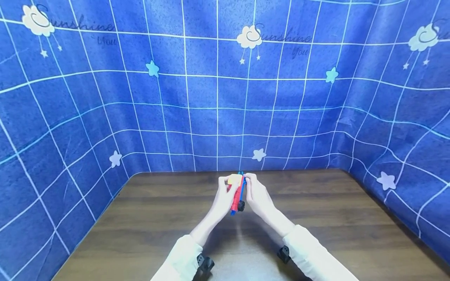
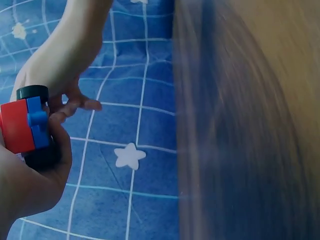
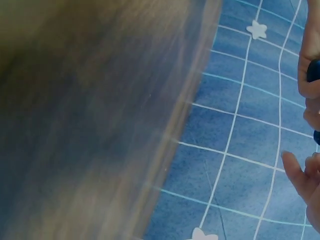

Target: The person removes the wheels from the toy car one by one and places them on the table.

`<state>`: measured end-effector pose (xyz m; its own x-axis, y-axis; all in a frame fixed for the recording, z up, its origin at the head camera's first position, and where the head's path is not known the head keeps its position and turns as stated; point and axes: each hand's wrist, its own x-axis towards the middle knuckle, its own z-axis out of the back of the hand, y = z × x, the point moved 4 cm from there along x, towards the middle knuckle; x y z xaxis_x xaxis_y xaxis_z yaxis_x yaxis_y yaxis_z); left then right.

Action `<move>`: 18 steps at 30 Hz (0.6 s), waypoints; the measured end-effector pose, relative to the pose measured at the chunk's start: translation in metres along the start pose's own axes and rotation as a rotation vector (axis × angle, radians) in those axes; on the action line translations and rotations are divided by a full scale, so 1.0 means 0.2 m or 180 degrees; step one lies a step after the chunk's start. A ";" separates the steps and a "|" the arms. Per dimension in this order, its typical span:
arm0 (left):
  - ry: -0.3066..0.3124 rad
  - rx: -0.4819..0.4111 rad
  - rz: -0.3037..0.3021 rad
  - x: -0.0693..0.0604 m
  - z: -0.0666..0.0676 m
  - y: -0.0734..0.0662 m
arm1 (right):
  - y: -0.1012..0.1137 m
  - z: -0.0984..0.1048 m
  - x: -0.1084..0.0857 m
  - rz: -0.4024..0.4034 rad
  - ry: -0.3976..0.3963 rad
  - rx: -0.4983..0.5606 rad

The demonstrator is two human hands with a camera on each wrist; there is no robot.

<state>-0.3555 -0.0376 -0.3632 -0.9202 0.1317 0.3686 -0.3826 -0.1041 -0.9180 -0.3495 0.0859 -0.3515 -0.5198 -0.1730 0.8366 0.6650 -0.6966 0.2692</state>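
Observation:
A toy car point(image 1: 235, 203) with red body, yellow top, blue underside and black wheels is held up over the table, tilted lengthwise away from me. My left hand point(image 1: 223, 196) grips it from the left, the thumb lying along the yellow part. In the left wrist view its red and blue end point(image 2: 17, 126) shows within the left hand's curl. My right hand point(image 1: 258, 196) is at the far right side, bent fingertips at a blue part of the car. Their exact contact is hidden. The right wrist view catches part of the right hand point(image 3: 306, 187) at its edge.
Beneath the hands is a brown wood-grain table point(image 1: 158, 218). A blue gridded curtain point(image 1: 218, 89) with stars and clouds encloses its back and sides. White sleeves point(image 1: 183, 253) cover both forearms, and a black wrist device point(image 1: 205, 263) sits at each.

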 end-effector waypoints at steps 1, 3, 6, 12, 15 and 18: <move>0.0005 0.0028 -0.0028 0.00 0.01 0.00 | 0.00 0.00 0.00 -0.0065 0.0015 0.0091; -0.0008 0.0126 -0.0066 0.00 0.02 0.00 | -0.01 0.01 0.00 -0.0210 0.0048 0.0256; -0.0032 0.0256 -0.0130 0.00 0.04 -0.01 | -0.02 0.02 -0.01 -0.0356 0.0111 0.0327; 0.0034 0.0364 -0.0191 0.01 0.06 -0.02 | -0.03 0.04 0.00 -0.0453 0.0191 0.0403; 0.0030 0.0413 -0.0165 0.01 0.07 -0.02 | -0.05 0.04 0.00 -0.0451 0.0240 0.0487; 0.0027 0.0487 -0.0142 0.00 0.08 0.00 | -0.07 0.03 -0.01 -0.0426 0.0369 0.0663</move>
<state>-0.3567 -0.0537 -0.3603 -0.9016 0.1478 0.4066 -0.4317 -0.2470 -0.8675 -0.3545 0.1010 -0.3533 -0.6605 -0.1758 0.7299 0.6759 -0.5625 0.4762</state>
